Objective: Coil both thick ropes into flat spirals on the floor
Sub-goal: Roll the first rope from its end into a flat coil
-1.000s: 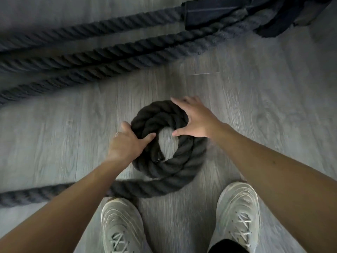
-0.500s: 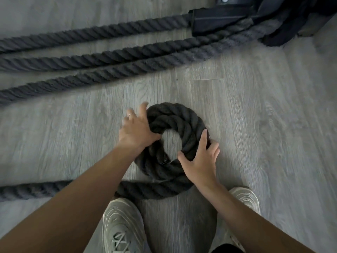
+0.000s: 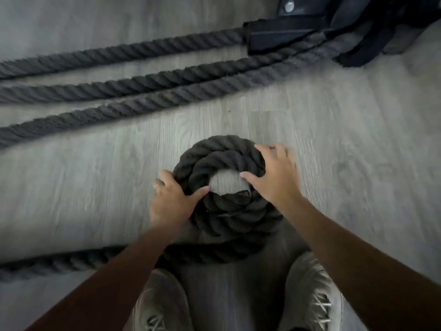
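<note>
Now you are winding the first coil (image 3: 229, 218): your left hand (image 3: 170, 203) and right hand (image 3: 274, 179) both clasp its turns. Next, rotate it to draw in the tail (image 3: 59, 263).

Left hand (image 3: 170, 199) and right hand (image 3: 274, 177) grip the rope coil (image 3: 229, 220).

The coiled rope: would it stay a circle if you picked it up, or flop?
It would probably sag and unwind: the coil is loose turns gripped by the left hand and right hand. Likely heavy, since it is thick and its tail trails across the floor. Its rough twist shouldn't slip.
</note>
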Demonstrator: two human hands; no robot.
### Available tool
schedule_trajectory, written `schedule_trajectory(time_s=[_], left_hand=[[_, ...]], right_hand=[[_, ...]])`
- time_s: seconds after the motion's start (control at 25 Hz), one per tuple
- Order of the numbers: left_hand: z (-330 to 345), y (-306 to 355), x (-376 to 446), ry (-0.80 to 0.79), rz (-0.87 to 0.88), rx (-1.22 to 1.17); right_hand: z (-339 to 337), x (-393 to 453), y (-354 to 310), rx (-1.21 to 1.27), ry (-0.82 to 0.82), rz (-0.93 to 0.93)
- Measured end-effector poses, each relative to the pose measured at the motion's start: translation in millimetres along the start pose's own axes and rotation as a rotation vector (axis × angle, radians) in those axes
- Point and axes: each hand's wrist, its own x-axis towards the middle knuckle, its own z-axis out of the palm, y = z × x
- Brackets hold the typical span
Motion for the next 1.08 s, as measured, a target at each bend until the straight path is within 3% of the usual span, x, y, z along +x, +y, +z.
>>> schedule_trajectory(time_s=[0.08, 0.24, 0.32, 0.56, 0.88, 1.08], left_hand=[[-2.1, 2.1, 7.1, 0.005, 0.063, 0.002], [-16.7, 22.1, 49.0, -0.307, 0.287, 0.124], [-16.4, 24.3, 59.4, -0.393, 0.314, 0.204], [-11.8, 23.3, 60.8, -0.348, 0.290, 0.210], [-13.6, -12.9, -17.7, -0.180, 0.025, 0.008], [-11.1, -13.3, -11.1, -0.010, 0.074, 0.020]], right_hand=[[16.3, -22.8, -3.0, 0.134, 0.082, 0.170], [17.8, -24.2, 4.2, 0.165, 0.095, 0.130], [13.0, -25.1, 2.6, 0.160, 0.059, 0.118], [18.9, -104.6, -15.0, 0.413, 0.046, 0.550], [-6.9, -28.7, 15.7, 0.236, 0.015, 0.201], [-6.2, -6.8, 16.7, 0.294, 0.032, 0.282]])
